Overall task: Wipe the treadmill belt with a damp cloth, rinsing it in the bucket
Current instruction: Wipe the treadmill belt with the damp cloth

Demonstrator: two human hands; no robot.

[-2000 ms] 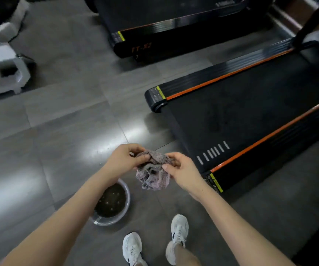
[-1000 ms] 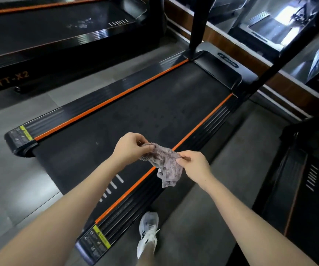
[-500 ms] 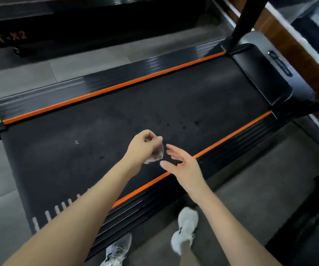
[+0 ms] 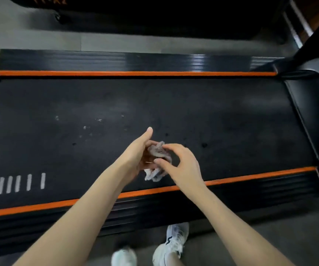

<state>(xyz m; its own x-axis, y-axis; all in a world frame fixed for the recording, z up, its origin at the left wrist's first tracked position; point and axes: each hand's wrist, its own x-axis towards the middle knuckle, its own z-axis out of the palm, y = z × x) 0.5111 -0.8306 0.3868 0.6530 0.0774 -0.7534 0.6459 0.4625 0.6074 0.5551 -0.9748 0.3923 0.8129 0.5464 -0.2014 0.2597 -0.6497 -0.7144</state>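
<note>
While both hands work the bunched cloth (image 4: pixel 158 151) over the near half of the treadmill belt (image 4: pixel 222 112), no wiping contact shows yet. Left hand (image 4: pixel 135 156) cups the wad, fingers curled under it, thumb stuck up. Right hand (image 4: pixel 184 167) pinches the wad's upper edge between thumb and forefinger. A loose tail of cloth hangs below the hands. Risks, as I judge them: a wad this tight would touch only a narrow patch and leave streaks. If the pinch slips, the tail could drop out. Dark spots (image 4: pixel 204 144) on the belt look like drips, so an over-wet cloth may send water toward the near side rail (image 4: pixel 174 205) or the motor cover (image 4: pixel 312 112). Pale specks (image 4: pixel 84 127) lie left of the hands and need a pass. The bucket is not in view, so rinsing means turning away. Shoes (image 4: pixel 174 240) stand on the floor (image 4: pixel 270 239) close to the near rail, and reaching the far orange strip (image 4: pixel 135 73) means leaning across. An upright post (image 4: pixel 316 35) blocks the right end. A second treadmill (image 4: pixel 135 14) sits beyond.
</note>
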